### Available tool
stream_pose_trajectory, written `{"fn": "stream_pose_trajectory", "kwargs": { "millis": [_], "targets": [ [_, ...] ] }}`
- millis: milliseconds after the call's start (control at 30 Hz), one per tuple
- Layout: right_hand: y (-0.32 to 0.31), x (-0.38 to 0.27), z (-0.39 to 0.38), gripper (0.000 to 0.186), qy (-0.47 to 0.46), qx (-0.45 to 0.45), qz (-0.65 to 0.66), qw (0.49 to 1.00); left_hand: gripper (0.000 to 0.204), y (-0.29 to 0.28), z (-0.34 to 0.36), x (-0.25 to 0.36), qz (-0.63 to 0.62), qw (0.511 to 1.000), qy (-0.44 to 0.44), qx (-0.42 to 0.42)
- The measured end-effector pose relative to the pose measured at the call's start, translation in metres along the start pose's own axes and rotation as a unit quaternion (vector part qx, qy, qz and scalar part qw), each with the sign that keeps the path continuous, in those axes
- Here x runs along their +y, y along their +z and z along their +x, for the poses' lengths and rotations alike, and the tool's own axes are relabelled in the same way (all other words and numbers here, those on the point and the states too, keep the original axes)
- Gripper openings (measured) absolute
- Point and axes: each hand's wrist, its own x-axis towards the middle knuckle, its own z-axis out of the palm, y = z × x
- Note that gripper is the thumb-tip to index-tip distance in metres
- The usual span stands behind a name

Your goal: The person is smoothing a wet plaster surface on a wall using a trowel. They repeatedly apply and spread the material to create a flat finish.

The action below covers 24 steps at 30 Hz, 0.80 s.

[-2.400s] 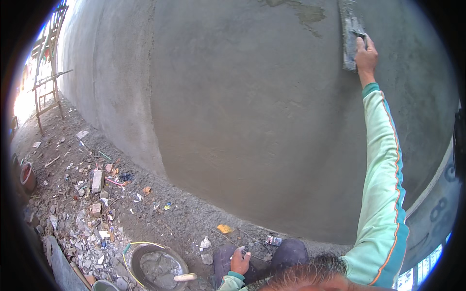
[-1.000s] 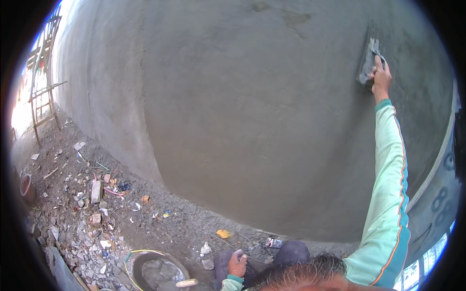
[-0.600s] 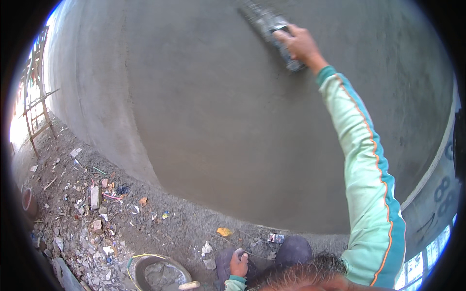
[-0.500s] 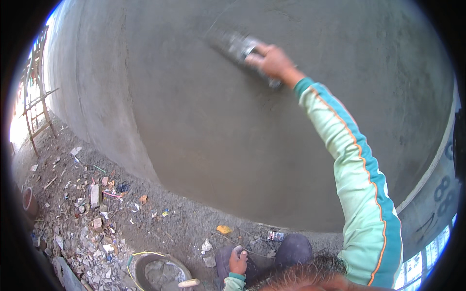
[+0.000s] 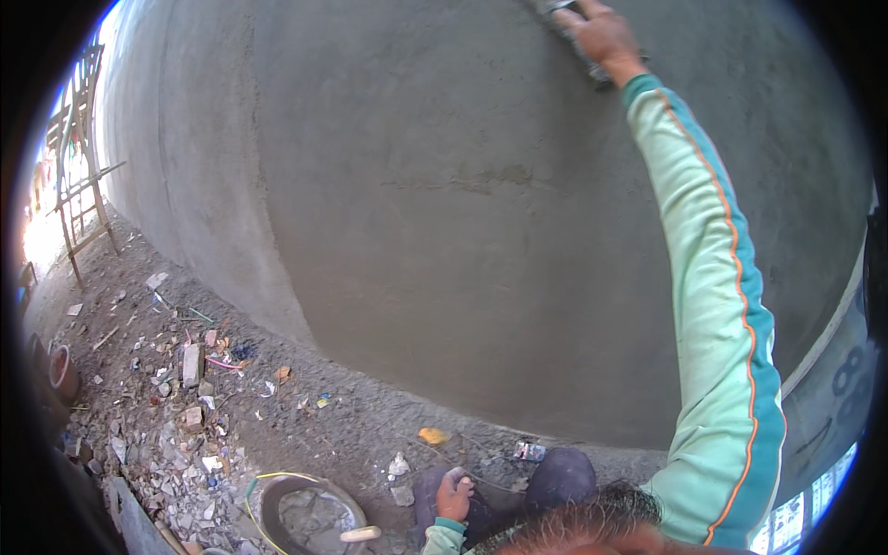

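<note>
My right hand (image 5: 599, 35) grips a cement-smeared metal trowel (image 5: 597, 72) against the grey plastered wall (image 5: 444, 277), high in the view; part of the blade is cut off at the top edge. A faint ragged streak crosses the plaster below it. My left hand (image 5: 454, 497) rests curled on my left knee (image 5: 428, 490), with something pale at its fingertips that I cannot make out. Beside it on the ground sits a round bucket (image 5: 310, 518) of grey mortar, with a pale-handled tool (image 5: 361, 534) at its rim.
Rubble, stones and litter (image 5: 194, 398) cover the dirt along the wall's foot at the left. A bamboo scaffold (image 5: 79, 194) stands at the far left, near a reddish container (image 5: 65, 370). A yellow scrap (image 5: 433, 435) lies just beyond my knees.
My right hand swept the trowel leftward and down from the upper right, then moved back up and rightward to the top edge. My left hand stays on my knee.
</note>
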Motion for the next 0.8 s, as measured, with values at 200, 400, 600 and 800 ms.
{"fn": "stream_pose_trajectory", "kwargs": {
  "millis": [200,400,600,800],
  "targets": [
    [-0.034,0.132,0.058,0.055,0.091,0.121,-0.029,0.988,0.044,0.016,0.002,-0.003,-0.013,1.000,-0.003,-0.008],
    [-0.021,0.094,0.027,0.044,0.191,-0.016,0.351,0.917,0.043,0.017,-0.007,0.017,-0.007,1.000,0.013,-0.016],
    [0.069,0.011,-0.159,0.049,0.068,-0.286,0.168,0.941,0.045,0.011,-0.010,0.020,0.013,1.000,-0.003,0.009],
    [0.128,-0.044,-0.387,0.058,-0.080,-0.578,-0.018,0.812,0.046,0.014,-0.012,0.024,0.024,1.000,-0.001,-0.006]
  ]
}}
